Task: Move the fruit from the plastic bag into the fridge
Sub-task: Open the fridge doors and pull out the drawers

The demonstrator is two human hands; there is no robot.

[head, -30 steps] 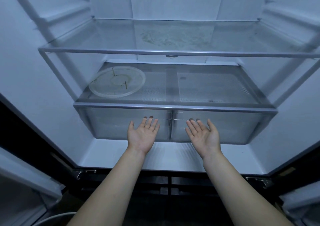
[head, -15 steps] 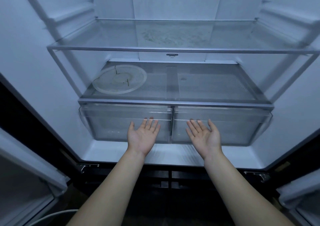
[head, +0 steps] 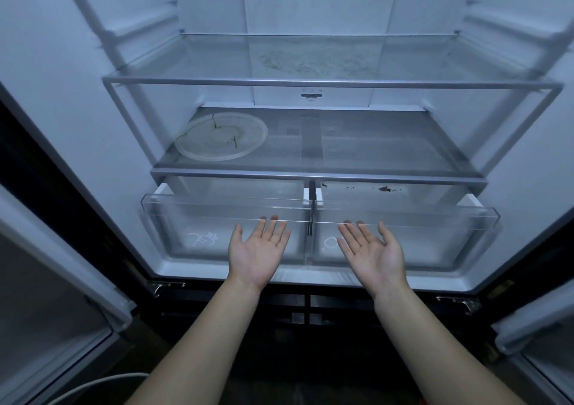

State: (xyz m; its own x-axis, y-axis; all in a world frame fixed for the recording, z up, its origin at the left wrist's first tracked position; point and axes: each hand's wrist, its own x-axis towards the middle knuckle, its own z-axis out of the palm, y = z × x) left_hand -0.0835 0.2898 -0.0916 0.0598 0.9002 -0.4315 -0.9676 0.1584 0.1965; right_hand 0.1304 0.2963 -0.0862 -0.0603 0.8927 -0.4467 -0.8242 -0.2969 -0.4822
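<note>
Both my forearms reach forward over the dark lower front [head: 307, 311] of the open white fridge [head: 77, 94], with a white cable [head: 93, 386] curling along the floor at lower left and the two fridge doors, left [head: 46, 280] and right [head: 543, 327], swung wide on either side. My left hand [head: 256, 254] and right hand [head: 372, 252] are held apart, palms up and fingers straight. Each is at the front of its own drawer, gripping nothing, and the fingertips [head: 273, 218] show through the clear lip at the drawer's top edge. The left hand is at the left clear plastic crisper drawer [head: 192, 218], which bears a white vegetable drawing [head: 202, 238]. The right hand is at the matching right clear plastic crisper drawer [head: 435, 218], marked with a white outline [head: 329, 243] partly hidden by my fingers. Both drawers stand forward of the shelf above them, side by side. A few dark red specks [head: 385, 188] lie toward the back of the right one. Over the drawers runs the lower glass shelf with grey trim [head: 316, 176], and on its left half lies a round translucent cracked plate [head: 220, 136]. Higher and farther back sits the upper glass shelf with grey trim [head: 326, 83], its surface smeared with a pale residue [head: 310, 60]. Where the fruit and the plastic bag are, I cannot tell from this view.
</note>
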